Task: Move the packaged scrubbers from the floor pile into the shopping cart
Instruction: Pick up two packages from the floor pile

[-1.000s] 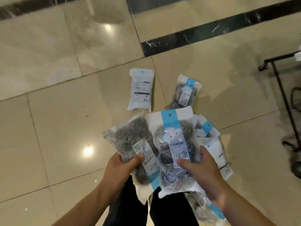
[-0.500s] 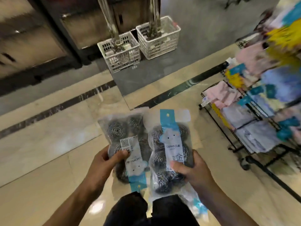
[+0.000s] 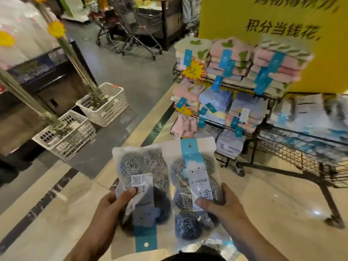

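Observation:
I hold two clear packs of steel-wool scrubbers side by side in front of me. My left hand (image 3: pixel 111 206) grips the left scrubber pack (image 3: pixel 145 178), which hangs upside down with its blue header at the bottom. My right hand (image 3: pixel 222 206) grips the right scrubber pack (image 3: pixel 194 178), upright with its blue header on top. A wire basket that may be the shopping cart (image 3: pixel 308 157) sits low at the right. The floor pile is out of view.
A black wire rack (image 3: pixel 252 129) stacked with folded towels stands ahead on the right, below a yellow sign (image 3: pixel 282 19). Two white plastic crates (image 3: pixel 105 104) holding tall poles sit at the left. Empty trolleys (image 3: pixel 135 29) stand far back. Tiled floor lies between.
My view has swung up from the floor pile to the store aisle and the towel rack. Both hands have kept their hold on the two packs, carried along in front of me.

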### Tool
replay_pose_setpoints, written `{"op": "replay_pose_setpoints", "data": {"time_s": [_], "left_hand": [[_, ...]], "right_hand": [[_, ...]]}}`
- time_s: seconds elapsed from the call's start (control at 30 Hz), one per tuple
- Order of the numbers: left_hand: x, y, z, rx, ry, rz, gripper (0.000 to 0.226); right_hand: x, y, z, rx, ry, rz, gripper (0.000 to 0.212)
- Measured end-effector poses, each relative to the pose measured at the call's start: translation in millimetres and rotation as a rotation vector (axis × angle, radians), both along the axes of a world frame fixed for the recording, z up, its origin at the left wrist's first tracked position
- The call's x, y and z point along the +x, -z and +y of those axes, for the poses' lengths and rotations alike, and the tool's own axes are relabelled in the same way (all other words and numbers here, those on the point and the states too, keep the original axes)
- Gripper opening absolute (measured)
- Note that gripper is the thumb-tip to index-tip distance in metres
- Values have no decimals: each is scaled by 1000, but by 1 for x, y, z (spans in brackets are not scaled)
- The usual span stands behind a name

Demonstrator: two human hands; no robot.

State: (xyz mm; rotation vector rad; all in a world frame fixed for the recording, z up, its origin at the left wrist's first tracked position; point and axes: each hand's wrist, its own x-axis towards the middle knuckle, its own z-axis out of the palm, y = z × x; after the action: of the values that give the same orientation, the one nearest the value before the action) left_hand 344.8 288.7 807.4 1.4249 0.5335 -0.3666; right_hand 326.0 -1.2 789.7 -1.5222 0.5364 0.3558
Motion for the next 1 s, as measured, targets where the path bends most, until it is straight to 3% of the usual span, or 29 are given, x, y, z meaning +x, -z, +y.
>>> {"op": "replay_pose_setpoints", "data": {"time_s": [0.17,0.2,0.3,0.33,0.4,0.43,0.53,0.57,0.7,0.87,0.93,1.0], "left_hand": [[15,-9,15,50,115,15,29],[16,-8,18,36,133,10,38],[15,-16,21,-6,197,45,94],[12,-20,20,-15,234,48,92],[6,-23,17,-11,330,59,62],[1,-25,14,1,382,64,58],[-6,-25,2,-49,513,65,108],[-8,-27,-4,-47,527,79,111],[-16,-21,-39,-29,574,121,106],[-38,-21,-100,26,618,86,27],[-51,-21,-130,24,642,81,28],[-69,-23,-164,-1,689,62,61]], "right_hand": [[-38,-11,23,-43,189,6,50],[-48,-12,28,-50,229,10,52],[-77,-20,44,-26,324,4,55],[-88,-22,47,-22,362,7,55],[-110,-24,52,-16,430,15,53],[-121,-25,54,-25,460,11,52],[-151,-26,52,-85,527,-8,60],[-160,-26,50,-103,551,-11,64],[-190,-26,31,-148,635,-2,60],[-224,-29,-14,-189,695,21,56],[-241,-28,-39,-166,714,18,48],[-260,-27,-70,-135,727,13,46]]}}
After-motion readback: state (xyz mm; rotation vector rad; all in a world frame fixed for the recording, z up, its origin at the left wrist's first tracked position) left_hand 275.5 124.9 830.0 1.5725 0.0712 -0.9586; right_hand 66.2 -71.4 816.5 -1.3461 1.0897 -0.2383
